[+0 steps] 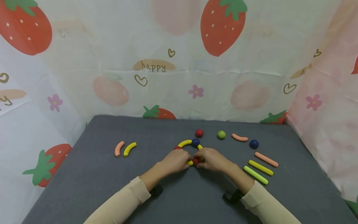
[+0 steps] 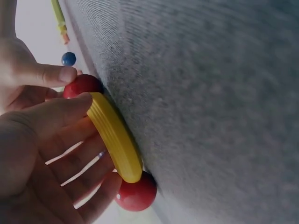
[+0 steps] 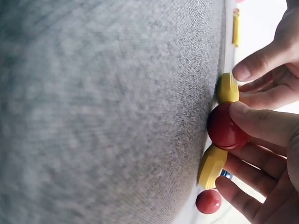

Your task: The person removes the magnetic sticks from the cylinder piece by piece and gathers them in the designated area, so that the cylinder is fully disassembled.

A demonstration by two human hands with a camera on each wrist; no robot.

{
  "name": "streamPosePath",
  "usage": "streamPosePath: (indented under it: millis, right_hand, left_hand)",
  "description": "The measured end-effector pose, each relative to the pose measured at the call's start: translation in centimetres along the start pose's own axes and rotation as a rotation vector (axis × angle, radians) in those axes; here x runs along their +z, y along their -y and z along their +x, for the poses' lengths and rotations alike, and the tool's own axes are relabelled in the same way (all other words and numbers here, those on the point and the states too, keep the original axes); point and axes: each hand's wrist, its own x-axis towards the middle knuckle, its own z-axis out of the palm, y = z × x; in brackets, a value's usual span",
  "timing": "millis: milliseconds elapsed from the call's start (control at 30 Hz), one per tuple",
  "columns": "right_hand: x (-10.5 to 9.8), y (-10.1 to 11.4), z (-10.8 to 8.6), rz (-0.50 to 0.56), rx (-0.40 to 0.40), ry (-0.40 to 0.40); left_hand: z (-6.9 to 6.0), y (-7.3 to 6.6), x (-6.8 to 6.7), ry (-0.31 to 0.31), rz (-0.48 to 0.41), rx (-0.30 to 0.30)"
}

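Curved yellow sticks and balls form a ring in the middle of the table. My left hand point(image 1: 175, 161) pinches a curved yellow stick point(image 2: 116, 140) at the near side of the ring. A red ball point(image 3: 226, 125) joined to that stick's end is held between the thumb and fingers of my right hand point(image 1: 212, 158). On the ring's left sits another red ball point(image 2: 137, 192), touching the stick's other end. The far side has a curved yellow stick point(image 1: 185, 143) and a blue ball point(image 1: 195, 142). My hands partly hide the ring's near side.
Left of the ring lie a curved pink stick point(image 1: 119, 148) and a curved yellow stick point(image 1: 130, 149). Behind and right are a loose red ball point(image 1: 199, 133), green ball point(image 1: 221, 134), curved pink stick point(image 1: 239, 137) and blue ball point(image 1: 254, 144). Straight sticks point(image 1: 260, 168) lie at right.
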Motion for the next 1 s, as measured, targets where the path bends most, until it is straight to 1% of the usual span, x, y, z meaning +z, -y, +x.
streamPosePath:
  millis: [167, 300, 433, 600, 700, 800, 867, 933, 1000]
  right_hand:
    - [-0.4, 0.1, 0.2, -0.01, 0.025, 0.005]
    - [-0.4, 0.1, 0.2, -0.005, 0.031, 0.003]
    - [-0.2, -0.1, 0.2, -0.009, 0.02, 0.008]
    - [-0.4, -0.1, 0.2, -0.026, 0.049, -0.002]
    - [-0.5, -0.1, 0.3, -0.028, 0.061, 0.001]
    - [-0.4, 0.0, 0.3, -0.022, 0.063, 0.009]
    - [-0.4, 0.0, 0.2, -0.018, 0.067, 0.014]
    - [-0.3, 0.1, 0.2, -0.016, 0.073, 0.018]
    - [-0.3, 0.2, 0.2, -0.017, 0.078, 0.022]
  left_hand:
    - [0.5, -0.3, -0.4, -0.022, 0.03, -0.035]
    - [0.5, -0.4, -0.6, -0.02, -0.009, -0.044]
    - [0.3, -0.2, -0.5, 0.009, -0.05, -0.022]
    - [0.2, 0.2, -0.8, 0.034, -0.027, 0.024]
    - [0.0, 0.4, -1.1, 0.059, -0.025, 0.033]
    - [-0.2, 0.7, -1.1, 0.098, -0.055, 0.019]
    - [-0.3, 0.9, -1.2, 0.113, -0.095, 0.0]
    - [-0.3, 1.2, -1.3, 0.116, -0.143, -0.025]
    - [-0.3, 1.6, -1.6, 0.101, -0.194, -0.055]
